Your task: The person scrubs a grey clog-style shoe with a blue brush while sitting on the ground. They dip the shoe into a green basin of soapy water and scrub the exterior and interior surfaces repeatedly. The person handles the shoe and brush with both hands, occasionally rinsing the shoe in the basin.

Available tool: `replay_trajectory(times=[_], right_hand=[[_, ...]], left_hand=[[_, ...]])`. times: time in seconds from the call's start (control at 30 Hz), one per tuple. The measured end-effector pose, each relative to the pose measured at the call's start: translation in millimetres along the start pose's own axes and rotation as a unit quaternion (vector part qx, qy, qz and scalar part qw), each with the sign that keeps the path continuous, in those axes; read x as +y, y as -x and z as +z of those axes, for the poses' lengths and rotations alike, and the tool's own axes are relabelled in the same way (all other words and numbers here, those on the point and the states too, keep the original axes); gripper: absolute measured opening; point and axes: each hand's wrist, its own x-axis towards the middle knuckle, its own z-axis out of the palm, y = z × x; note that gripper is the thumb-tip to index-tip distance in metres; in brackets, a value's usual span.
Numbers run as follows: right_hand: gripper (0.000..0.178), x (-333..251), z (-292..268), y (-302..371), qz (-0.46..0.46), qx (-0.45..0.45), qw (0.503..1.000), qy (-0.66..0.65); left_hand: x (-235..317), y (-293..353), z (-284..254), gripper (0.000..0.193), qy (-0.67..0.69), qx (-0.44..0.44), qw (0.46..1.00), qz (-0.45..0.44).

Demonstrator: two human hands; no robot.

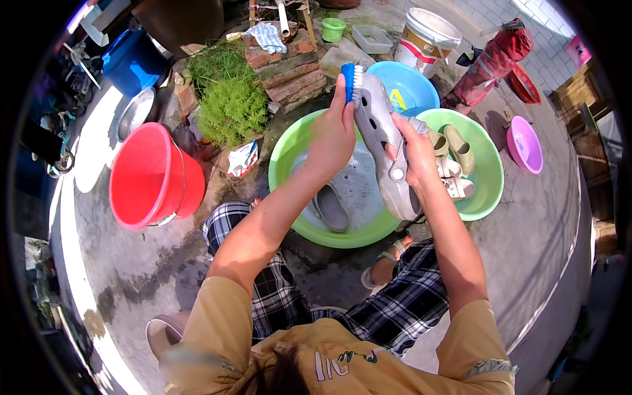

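Note:
Above a wide green basin, my right hand grips a grey clog by its side, holding it lengthwise away from me. My left hand is closed on a blue scrub brush, whose white bristles touch the clog's far end. Beneath, another grey clog lies in the basin's sudsy water. To the right stands a second green basin with olive clogs and cream clogs in it.
A red bucket stands at the left, near a metal bowl and a blue bucket. Beyond the basins are a blue basin, a white bucket and stacked bricks. A purple bowl sits at the right.

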Motion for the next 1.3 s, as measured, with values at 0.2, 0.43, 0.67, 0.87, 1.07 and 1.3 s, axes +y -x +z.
replay_trajectory(times=[0.2, 0.43, 0.67, 0.87, 1.07, 1.3], right_hand=[[0.020, -8, -19, -4, -0.060, -0.015, 0.992, 0.109], [0.021, -14, -25, 18, -0.052, -0.064, 0.968, 0.236], [0.054, 2, -33, 36, -0.176, -0.248, 0.835, 0.458], [0.040, 4, -27, 30, 0.031, -0.226, 0.833, 0.504], [0.032, -28, -58, 16, -0.107, -0.025, 0.980, 0.166], [0.030, -12, -55, 3, -0.086, -0.024, 0.987, 0.135]], left_hand=[[-1, 5, -22, 0.047, 0.114, -0.072, 0.988, -0.072], [-21, 1, -44, 0.045, 0.186, -0.171, 0.964, -0.088], [-24, 2, -68, 0.041, 0.238, -0.362, 0.878, -0.203], [-25, 9, -51, 0.041, 0.287, -0.307, 0.875, -0.239], [-16, 13, -79, 0.043, 0.393, -0.251, 0.857, -0.218], [5, 31, -60, 0.046, 0.385, -0.193, 0.887, -0.168]])
